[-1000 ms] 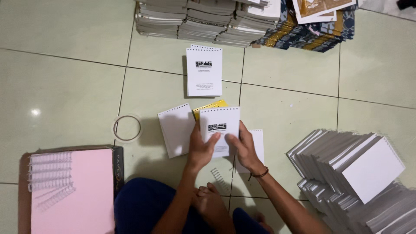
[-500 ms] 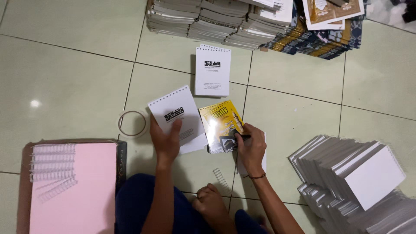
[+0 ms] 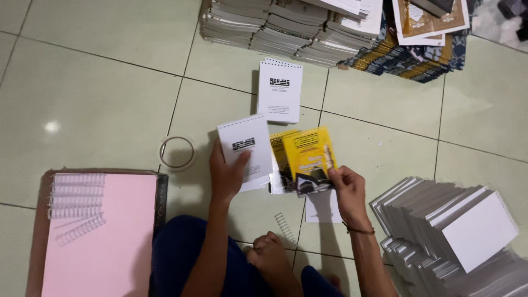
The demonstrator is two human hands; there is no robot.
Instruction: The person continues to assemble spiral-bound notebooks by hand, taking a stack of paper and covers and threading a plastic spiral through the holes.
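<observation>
Pale green floor tiles (image 3: 99,93) carry everything, with the person seated on them, bare foot (image 3: 269,250) tucked between the arms. The left hand (image 3: 226,175) presses a white spiral-topped notepad (image 3: 245,147) flat, fingers spread over its lower edge and thumb on the cover, so it is held rather than released. The right hand (image 3: 346,187) pinches a yellow cover sheet (image 3: 308,157) between thumb and fingers, lifting it at a tilt above more yellow sheets and a white page on the floor. One finished white notepad (image 3: 280,91) lies apart, further up, which suggests only a few pieces are done. Much seems left: tall stacks of bound pads (image 3: 286,25) line the far edge, a fanned heap of white page blocks (image 3: 451,231) sits just beside the right arm, and a loose wire coil (image 3: 286,226) lies near the foot. To the left, spare white binding coils (image 3: 77,201) rest on a pink board (image 3: 110,236), with a tape ring (image 3: 177,152) near it.
</observation>
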